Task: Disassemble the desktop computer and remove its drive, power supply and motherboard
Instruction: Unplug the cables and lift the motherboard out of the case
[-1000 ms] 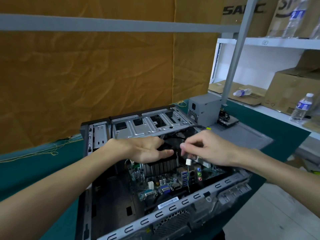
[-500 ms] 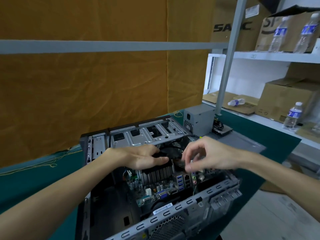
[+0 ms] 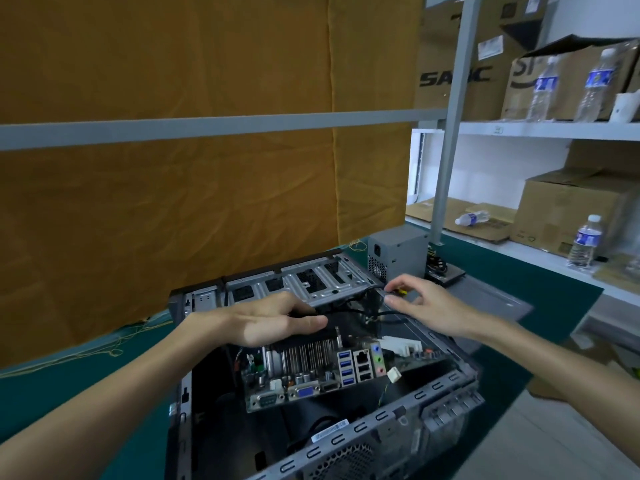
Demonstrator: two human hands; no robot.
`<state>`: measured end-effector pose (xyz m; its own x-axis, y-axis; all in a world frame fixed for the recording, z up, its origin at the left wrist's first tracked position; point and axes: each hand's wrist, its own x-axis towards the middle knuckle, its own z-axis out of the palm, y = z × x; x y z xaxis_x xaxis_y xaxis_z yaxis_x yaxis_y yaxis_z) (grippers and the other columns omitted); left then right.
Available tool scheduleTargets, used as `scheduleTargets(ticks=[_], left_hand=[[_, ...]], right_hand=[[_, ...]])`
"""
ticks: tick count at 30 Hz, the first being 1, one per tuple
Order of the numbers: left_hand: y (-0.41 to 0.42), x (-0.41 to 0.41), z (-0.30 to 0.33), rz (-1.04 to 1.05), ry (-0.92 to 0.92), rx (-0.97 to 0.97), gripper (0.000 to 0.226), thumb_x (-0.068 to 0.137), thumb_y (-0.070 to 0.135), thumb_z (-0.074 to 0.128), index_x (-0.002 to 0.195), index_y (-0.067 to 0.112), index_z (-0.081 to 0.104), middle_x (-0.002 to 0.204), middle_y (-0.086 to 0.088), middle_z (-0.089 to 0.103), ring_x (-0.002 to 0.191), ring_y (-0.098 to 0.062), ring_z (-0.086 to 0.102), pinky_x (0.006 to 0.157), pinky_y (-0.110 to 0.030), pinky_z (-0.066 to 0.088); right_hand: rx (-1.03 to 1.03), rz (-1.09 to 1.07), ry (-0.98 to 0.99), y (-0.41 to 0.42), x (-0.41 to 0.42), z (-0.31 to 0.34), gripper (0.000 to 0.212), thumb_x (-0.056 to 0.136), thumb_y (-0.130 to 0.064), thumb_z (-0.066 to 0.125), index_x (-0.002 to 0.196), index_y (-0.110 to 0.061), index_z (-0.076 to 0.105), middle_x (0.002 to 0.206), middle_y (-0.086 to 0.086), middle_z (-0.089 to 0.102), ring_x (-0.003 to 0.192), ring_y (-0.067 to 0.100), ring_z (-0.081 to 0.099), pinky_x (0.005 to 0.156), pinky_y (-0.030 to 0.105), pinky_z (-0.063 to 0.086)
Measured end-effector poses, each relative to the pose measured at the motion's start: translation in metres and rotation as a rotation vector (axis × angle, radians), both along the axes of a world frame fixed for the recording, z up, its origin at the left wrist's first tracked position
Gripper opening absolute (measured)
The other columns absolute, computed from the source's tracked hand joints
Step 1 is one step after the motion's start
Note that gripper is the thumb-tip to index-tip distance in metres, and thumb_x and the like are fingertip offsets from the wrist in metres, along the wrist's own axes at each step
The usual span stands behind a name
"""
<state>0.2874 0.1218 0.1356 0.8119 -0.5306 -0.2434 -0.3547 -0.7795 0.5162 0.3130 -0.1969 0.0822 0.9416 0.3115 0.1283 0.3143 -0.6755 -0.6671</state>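
The open desktop case (image 3: 349,441) lies on its side on the green table. Inside it the motherboard (image 3: 277,384) is tilted up, its rear ports (image 3: 360,367) facing me clear of the back panel. My left hand (image 3: 273,322) grips the black fan on top of the finned heatsink (image 3: 304,356). Over the case's far right edge, my right hand (image 3: 420,304) pinches a thin black cable with a yellow tip (image 3: 401,291) between thumb and forefinger. A loose white connector (image 3: 394,374) hangs beside the ports. The grey power supply (image 3: 398,252) stands on the table behind the case.
The case's grey side panel (image 3: 491,296) lies flat to the right, with a dark drive (image 3: 446,271) and cables at its far end. The empty drive cage (image 3: 311,282) spans the case's far side. A grey post (image 3: 446,150) rises behind. Shelves with boxes and water bottles (image 3: 585,242) stand at the right.
The motherboard has come up and back from the rear panel, so its ports now show. My right hand left the white connector and moved to the case's far right edge. My view tilted up.
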Motion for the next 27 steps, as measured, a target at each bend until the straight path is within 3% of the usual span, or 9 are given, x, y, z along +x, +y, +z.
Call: scheduleTargets(ticks=[2,5,8,11,14,18,23,25,27], left_hand=[[0.004,-0.002,0.002,0.014,-0.022,-0.036,0.057,0.096,0.069,0.045,0.131,0.029,0.065,0.12,0.014,0.068,0.107,-0.003,0.063,0.1,-0.036,0.047],[0.008,-0.002,0.006,0.036,-0.063,-0.053,0.072,0.092,0.072,0.049,0.146,0.026,0.053,0.146,0.01,0.056,0.129,-0.007,0.054,0.114,-0.038,0.04],[0.008,-0.002,0.011,0.043,-0.085,-0.069,0.082,0.085,0.078,0.051,0.149,0.027,0.049,0.151,0.009,0.05,0.135,-0.008,0.049,0.116,-0.039,0.037],[0.011,-0.004,0.013,0.049,-0.08,-0.115,0.086,0.078,0.083,0.052,0.146,0.031,0.052,0.147,0.012,0.054,0.13,-0.004,0.052,0.114,-0.038,0.04],[0.015,-0.007,0.012,0.079,-0.098,-0.158,0.082,0.076,0.084,0.052,0.14,0.034,0.057,0.135,0.016,0.06,0.12,0.0,0.057,0.11,-0.037,0.043],[0.016,-0.008,0.012,0.142,-0.112,-0.22,0.079,0.079,0.081,0.054,0.141,0.032,0.055,0.132,0.014,0.061,0.119,-0.002,0.058,0.108,-0.036,0.044],[0.015,-0.01,0.011,0.133,-0.099,-0.202,0.063,0.088,0.071,0.058,0.141,0.038,0.05,0.141,0.009,0.055,0.132,-0.01,0.05,0.11,-0.037,0.039],[0.016,-0.014,0.009,0.121,-0.097,-0.224,0.057,0.088,0.07,0.058,0.137,0.041,0.052,0.141,0.011,0.055,0.133,-0.009,0.049,0.112,-0.038,0.038],[0.015,-0.02,0.008,0.109,-0.1,-0.263,0.054,0.088,0.07,0.059,0.134,0.043,0.054,0.137,0.015,0.057,0.129,-0.005,0.052,0.111,-0.038,0.04]], right_hand=[[-0.078,0.03,0.047,0.001,-0.005,-0.002,0.063,0.086,-0.072,0.053,0.136,-0.035,0.048,0.128,-0.015,0.055,0.091,-0.019,0.055,0.077,0.009,0.042],[-0.119,0.027,0.117,0.002,-0.009,-0.004,0.081,0.08,-0.087,0.045,0.146,-0.041,0.033,0.15,-0.009,0.039,0.132,0.009,0.044,0.11,0.036,0.039],[-0.111,-0.018,0.135,0.002,-0.009,-0.004,0.079,0.093,-0.067,0.053,0.156,-0.033,0.019,0.164,-0.005,0.026,0.144,0.017,0.035,0.117,0.041,0.034],[-0.112,-0.027,0.212,0.0,-0.009,-0.003,0.078,0.098,-0.058,0.052,0.16,-0.033,0.013,0.165,-0.003,0.026,0.146,0.018,0.034,0.113,0.033,0.033],[-0.077,-0.016,0.298,-0.007,-0.012,0.003,0.075,0.097,-0.062,0.05,0.16,-0.04,0.017,0.144,-0.009,0.049,0.126,0.008,0.049,0.099,0.024,0.037],[-0.027,0.001,0.368,-0.016,-0.01,0.009,0.067,0.099,-0.062,0.049,0.158,-0.048,0.02,0.165,-0.014,0.021,0.15,0.014,0.024,0.114,0.03,0.025],[0.025,0.008,0.411,-0.02,-0.007,0.008,0.065,0.099,-0.053,0.057,0.155,-0.054,0.024,0.167,-0.014,0.017,0.151,0.014,0.021,0.111,0.029,0.022],[0.05,0.002,0.427,-0.025,-0.004,0.006,0.063,0.097,-0.053,0.061,0.151,-0.059,0.029,0.163,-0.016,0.024,0.149,0.014,0.026,0.111,0.031,0.027],[0.103,-0.013,0.462,-0.027,-0.003,0.005,0.061,0.094,-0.054,0.065,0.146,-0.063,0.035,0.15,-0.019,0.042,0.135,0.01,0.045,0.101,0.031,0.04]])
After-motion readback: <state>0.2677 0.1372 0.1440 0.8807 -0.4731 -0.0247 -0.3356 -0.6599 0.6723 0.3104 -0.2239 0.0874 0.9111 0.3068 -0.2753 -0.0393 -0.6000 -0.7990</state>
